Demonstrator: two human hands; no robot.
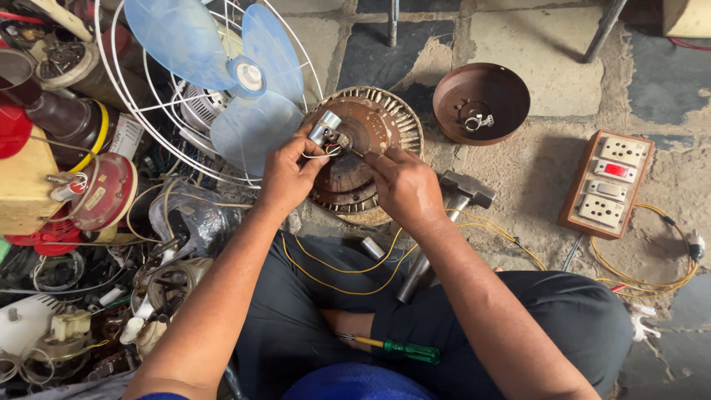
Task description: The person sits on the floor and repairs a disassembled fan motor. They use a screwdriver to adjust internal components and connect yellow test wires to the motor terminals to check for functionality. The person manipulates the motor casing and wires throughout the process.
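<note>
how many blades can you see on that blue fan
3. One blade points up-left, one points up-right, and one hangs down beside the left hand. All sit inside the white wire guard; none look hidden.

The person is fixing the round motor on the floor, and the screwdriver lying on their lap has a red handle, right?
Not quite. The head view shows the screwdriver on the lap has a green handle, not red. Both hands do work at the round motor on the floor.
</note>
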